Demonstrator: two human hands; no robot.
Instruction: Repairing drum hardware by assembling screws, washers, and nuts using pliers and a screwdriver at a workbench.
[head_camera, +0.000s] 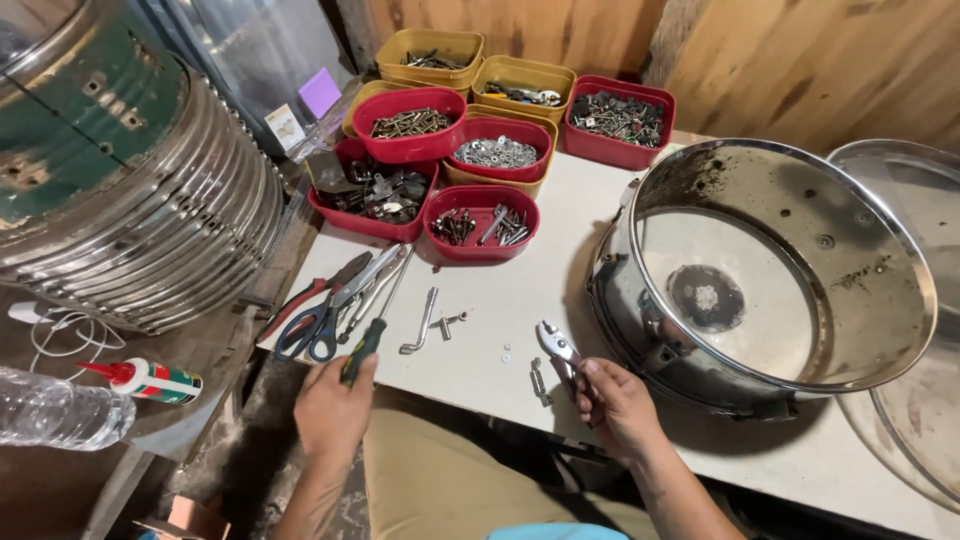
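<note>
My left hand (333, 408) grips the green handle of a screwdriver (372, 325) whose shaft points away across the white tabletop (560, 220). My right hand (618, 405) holds pliers (558, 347) by their dark handles, jaws pointing up-left. Between the hands lie a bent metal key (422, 325), small bolts and washers (450, 322) and a small bracket (540, 383). A chrome drum shell (760, 270) stands open-topped just right of my right hand.
Red and yellow bins of screws and hardware (485, 150) line the table's back. Scissors and pliers (325, 310) lie at the left. A stack of chrome hoops (150, 220), a water bottle (60, 410) and a glue bottle (150, 380) sit at left; a clear drumhead (910, 400) at right.
</note>
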